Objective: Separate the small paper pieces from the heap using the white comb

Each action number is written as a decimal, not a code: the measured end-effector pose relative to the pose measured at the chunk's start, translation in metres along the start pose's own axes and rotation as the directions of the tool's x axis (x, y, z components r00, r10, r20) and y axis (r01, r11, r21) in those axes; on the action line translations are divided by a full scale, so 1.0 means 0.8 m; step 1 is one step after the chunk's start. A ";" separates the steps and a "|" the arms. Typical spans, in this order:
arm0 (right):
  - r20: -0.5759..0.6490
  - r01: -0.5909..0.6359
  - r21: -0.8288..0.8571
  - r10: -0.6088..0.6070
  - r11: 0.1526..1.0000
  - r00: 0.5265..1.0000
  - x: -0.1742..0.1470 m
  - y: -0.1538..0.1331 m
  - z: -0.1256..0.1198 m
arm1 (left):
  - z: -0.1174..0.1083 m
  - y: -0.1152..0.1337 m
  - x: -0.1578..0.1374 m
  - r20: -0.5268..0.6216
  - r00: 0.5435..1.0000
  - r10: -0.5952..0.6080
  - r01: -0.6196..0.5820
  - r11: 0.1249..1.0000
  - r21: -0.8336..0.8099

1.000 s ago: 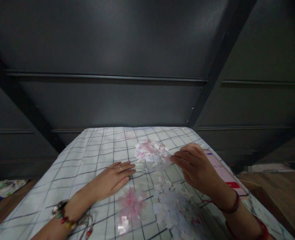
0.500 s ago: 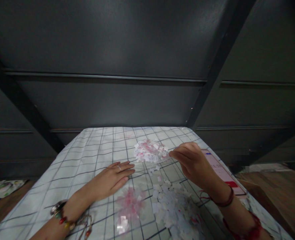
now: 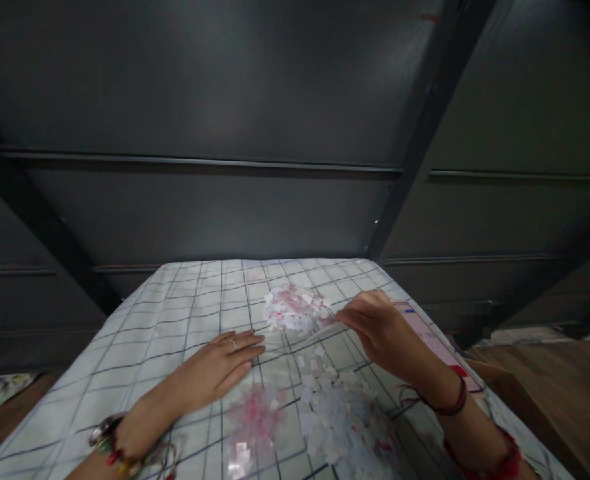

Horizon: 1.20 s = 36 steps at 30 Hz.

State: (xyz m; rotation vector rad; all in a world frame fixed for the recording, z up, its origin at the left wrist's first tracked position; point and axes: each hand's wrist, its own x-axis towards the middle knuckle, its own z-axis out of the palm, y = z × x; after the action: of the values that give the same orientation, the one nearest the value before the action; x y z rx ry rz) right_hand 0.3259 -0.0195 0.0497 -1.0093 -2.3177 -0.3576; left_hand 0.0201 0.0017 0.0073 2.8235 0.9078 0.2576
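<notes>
My left hand [image 3: 225,367] lies flat on the checked cloth, fingers stretched out, a ring on one of them. My right hand [image 3: 372,327] is closed in a pinch on a thin, clear plastic film [image 3: 319,331], whose pale edge runs left from the fingertips. Just beyond that film lies a heap of small white and pink paper pieces [image 3: 295,307]. A larger heap of white pieces [image 3: 345,417] is on the near side, below my right hand. Between the hands, closer to me, sits a see-through pink bunch [image 3: 257,413] with a shiny clear piece at its lower end.
The white checked cloth [image 3: 189,293] covers the table up to a dark panelled wall [image 3: 225,213]. A phone [image 3: 432,340] with a lit screen lies partly behind my right forearm. A cardboard box [image 3: 509,393] stands beside the table's right edge.
My right hand has moved slightly left and lower, and more of the film's edge shows at its fingertips. My left hand stays flat on the cloth. The view has shifted a little.
</notes>
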 end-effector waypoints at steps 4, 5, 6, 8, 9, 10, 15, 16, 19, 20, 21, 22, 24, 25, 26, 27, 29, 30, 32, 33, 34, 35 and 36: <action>-0.023 -0.001 0.062 0.003 0.998 1.000 -0.001 0.000 -0.004 | -0.001 0.001 0.000 0.008 1.000 0.005 -0.005 1.000 0.002; -0.039 0.005 0.064 -0.003 0.998 0.999 -0.001 0.000 -0.005 | -0.001 0.001 0.000 0.006 1.000 0.004 -0.004 1.000 0.001; -0.046 0.013 0.062 -0.011 0.998 0.999 -0.001 -0.001 -0.005 | -0.001 0.001 0.000 0.003 1.000 0.002 -0.002 1.000 0.000; -0.028 0.015 0.061 -0.013 0.998 1.000 0.001 -0.003 -0.008 | 0.000 0.000 0.000 -0.006 1.000 -0.003 0.003 1.000 -0.002; 0.000 0.008 0.067 -0.008 0.998 1.000 0.001 -0.005 -0.011 | 0.001 -0.001 -0.001 -0.010 1.000 -0.002 0.002 1.000 -0.004; 0.031 0.001 0.078 -0.004 0.997 1.000 0.002 -0.007 -0.014 | 0.001 -0.001 -0.001 -0.012 1.000 0.002 -0.002 1.000 -0.007; 0.003 0.020 0.132 -0.020 0.991 1.000 0.001 -0.005 -0.025 | 0.003 -0.003 -0.002 -0.041 0.999 0.018 -0.019 0.999 -0.031; -0.038 0.022 0.120 -0.018 0.992 0.999 0.000 -0.002 -0.024 | 0.003 -0.003 -0.002 -0.044 0.999 0.018 -0.020 0.999 -0.034; -0.108 -0.002 0.034 0.005 0.999 0.994 -0.003 0.006 -0.019 | 0.003 -0.003 -0.002 -0.043 0.999 0.015 -0.016 0.999 -0.037; -0.108 -0.014 0.003 0.014 1.000 0.994 -0.004 0.008 -0.018 | 0.003 -0.003 -0.001 -0.040 0.999 0.010 -0.012 0.999 -0.036; -0.095 -0.026 -0.024 0.023 0.999 0.995 -0.004 0.009 -0.018 | 0.003 -0.003 -0.001 -0.036 0.999 0.005 -0.006 0.999 -0.035; -0.068 -0.035 -0.043 0.032 0.998 0.997 -0.004 0.009 -0.018 | 0.003 -0.003 0.000 -0.030 1.000 0.000 -0.001 0.999 -0.032; 0.008 -0.037 -0.057 0.037 0.998 0.999 -0.002 0.006 -0.021 | 0.004 -0.004 0.001 -0.026 1.000 -0.003 0.002 1.000 -0.029; 0.045 -0.030 -0.051 0.033 0.998 0.998 -0.001 0.004 -0.023 | 0.004 -0.004 0.001 -0.031 1.000 0.001 -0.002 1.000 -0.031; 0.077 -0.020 -0.037 0.023 0.999 0.997 0.000 0.001 -0.026 | 0.004 -0.004 0.001 -0.042 0.999 0.007 -0.009 0.999 -0.036; 0.096 -0.009 -0.020 0.011 1.000 0.995 0.001 -0.002 -0.028 | 0.005 -0.004 0.001 -0.054 0.998 0.012 -0.015 0.999 -0.043; 0.096 0.004 0.009 -0.005 1.000 0.995 0.002 -0.007 -0.031 | 0.005 -0.003 0.002 -0.071 0.997 0.016 -0.020 0.998 -0.057; 0.083 0.005 0.018 -0.007 1.000 0.997 0.002 -0.008 -0.032 | 0.005 -0.003 0.002 -0.071 0.997 0.013 -0.017 0.998 -0.062; 0.045 0.002 0.015 -0.003 1.000 0.999 0.002 -0.009 -0.032 | 0.004 -0.002 0.002 -0.059 0.998 0.001 -0.005 0.998 -0.064; 0.026 -0.001 0.002 0.001 1.000 1.000 0.002 -0.009 -0.031 | 0.004 -0.002 0.002 -0.052 0.999 -0.003 0.000 0.998 -0.065; 0.014 -0.003 -0.015 0.003 1.000 1.000 0.002 -0.009 -0.029 | 0.003 -0.002 0.002 -0.046 0.999 -0.006 0.003 0.998 -0.065; 0.008 -0.001 -0.031 0.001 1.000 1.000 0.001 -0.009 -0.027 | 0.003 -0.001 0.002 -0.042 0.999 -0.009 0.006 0.998 -0.065; 0.008 0.006 -0.040 -0.006 0.999 1.000 0.001 -0.010 -0.026 | 0.002 -0.001 0.002 -0.038 0.999 -0.011 0.008 0.998 -0.063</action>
State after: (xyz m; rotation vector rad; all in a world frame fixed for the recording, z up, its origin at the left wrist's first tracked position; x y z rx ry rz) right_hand 0.3280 -0.0337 0.0666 -1.0255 -2.3298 -0.4047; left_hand 0.0213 0.0031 0.0057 2.7651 0.9041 0.3349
